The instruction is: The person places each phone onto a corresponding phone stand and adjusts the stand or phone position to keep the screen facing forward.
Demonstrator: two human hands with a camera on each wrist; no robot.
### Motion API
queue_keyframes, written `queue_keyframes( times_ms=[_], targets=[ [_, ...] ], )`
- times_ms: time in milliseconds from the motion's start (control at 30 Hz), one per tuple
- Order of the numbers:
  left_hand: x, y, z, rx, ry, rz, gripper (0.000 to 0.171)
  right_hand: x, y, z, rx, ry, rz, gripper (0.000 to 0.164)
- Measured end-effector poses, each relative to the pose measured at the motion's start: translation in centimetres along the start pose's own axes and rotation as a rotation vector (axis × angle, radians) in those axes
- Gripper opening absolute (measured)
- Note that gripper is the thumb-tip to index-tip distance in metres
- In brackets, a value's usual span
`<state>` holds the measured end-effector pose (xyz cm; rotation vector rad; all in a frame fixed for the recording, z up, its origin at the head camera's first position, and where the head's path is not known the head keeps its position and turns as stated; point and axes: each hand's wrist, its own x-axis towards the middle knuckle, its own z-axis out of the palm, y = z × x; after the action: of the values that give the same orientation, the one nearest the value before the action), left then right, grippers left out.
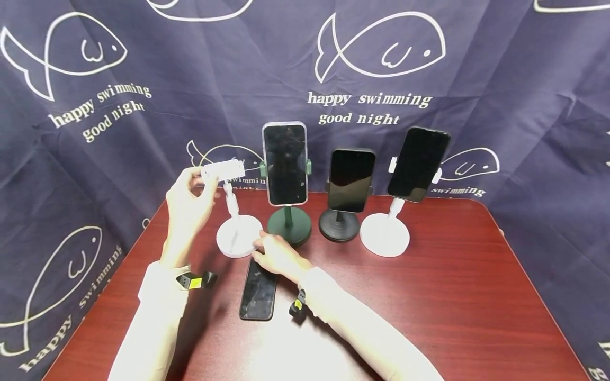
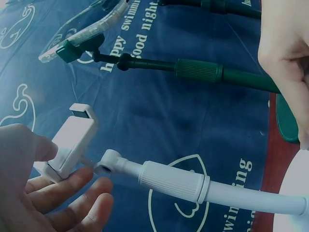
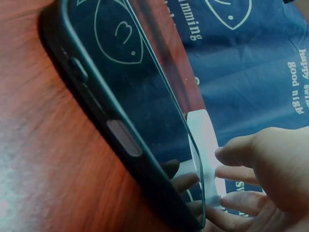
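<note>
My left hand point(image 1: 188, 203) grips the white phone clamp point(image 2: 72, 142) at the top of a white phone stand point(image 1: 232, 203). In the left wrist view, the thumb lies over the clamp and fingers are beneath it. My right hand point(image 1: 281, 256) is at the right edge of this stand's round base point(image 1: 233, 238), its fingertips touching the rim in the right wrist view. Below that hand, a black phone point(image 1: 259, 293) lies flat on the table, screen up; the hand covers its far end in the head view.
Three stands with phones stand in a row to the right: a green stand point(image 1: 289, 225), a black stand point(image 1: 339, 225) and another white stand point(image 1: 384, 233). The red-brown table point(image 1: 452, 296) ends at a dark blue fish-print cloth point(image 1: 534, 159).
</note>
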<state>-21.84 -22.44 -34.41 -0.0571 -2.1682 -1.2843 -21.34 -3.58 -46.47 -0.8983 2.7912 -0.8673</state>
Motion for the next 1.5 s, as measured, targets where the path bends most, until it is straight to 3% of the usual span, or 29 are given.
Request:
queue_keyframes(
  times_ms=[400, 733, 967, 1500],
  targets=[
    [-1.3, 0.5, -0.5, -0.006, -0.016, 0.003, 0.032, -1.1, 0.2, -0.3, -0.011, -0.037, -0.03, 0.033],
    [-1.5, 0.3, -0.5, -0.034, -0.025, -0.032, 0.034, -1.3, 0.1, -0.3, -0.018, -0.02, -0.036, 0.032],
    [-1.6, 0.6, -0.5, -0.054, -0.031, -0.051, 0.045, -1.3, 0.2, -0.3, -0.016, -0.011, -0.041, 0.032],
    [-2.2, 0.4, -0.6, -0.066, -0.065, -0.071, 0.043, -1.8, 0.2, -0.2, -0.036, 0.0, -0.067, 0.032]
  ],
)
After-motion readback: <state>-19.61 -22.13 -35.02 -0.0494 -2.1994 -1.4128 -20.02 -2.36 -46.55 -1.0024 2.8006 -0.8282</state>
